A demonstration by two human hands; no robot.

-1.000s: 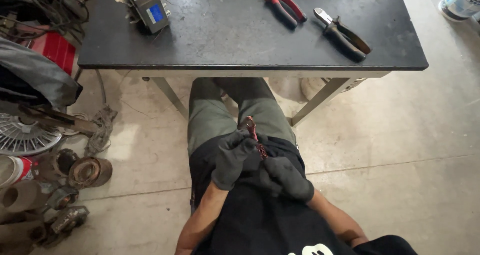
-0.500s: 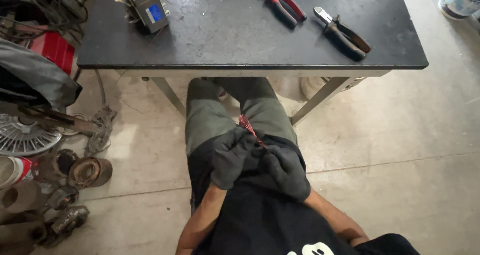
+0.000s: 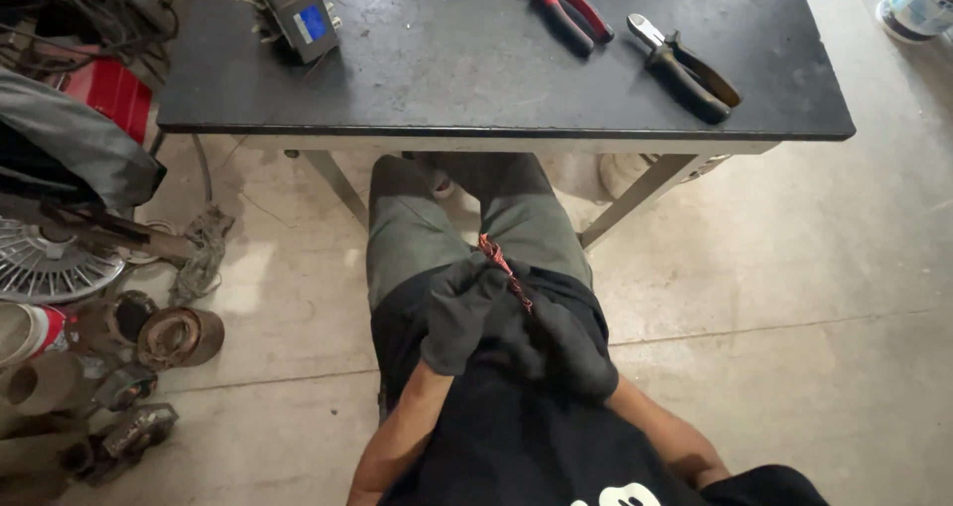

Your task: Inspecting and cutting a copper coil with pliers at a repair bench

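Below, gloved hands (image 3: 516, 322) gripping copper wire bundle (image 3: 504, 271)

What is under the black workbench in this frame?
Under the black workbench show the person's knees in grey-green trousers, the angled metal legs and bare concrete floor. The tabletop covers the feet and whatever lies further back beneath it.

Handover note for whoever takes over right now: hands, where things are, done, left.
Left hand: gloved, gripping the reddish wire bundle over the lap.
Right hand: gloved, on the bundle's lower end.
Table: red pliers and black cutters lie untouched at the far right; grey box with a blue panel far left.
Done: bundle in hand, tip up.
Left: cannot tell; the tools have not been picked up.
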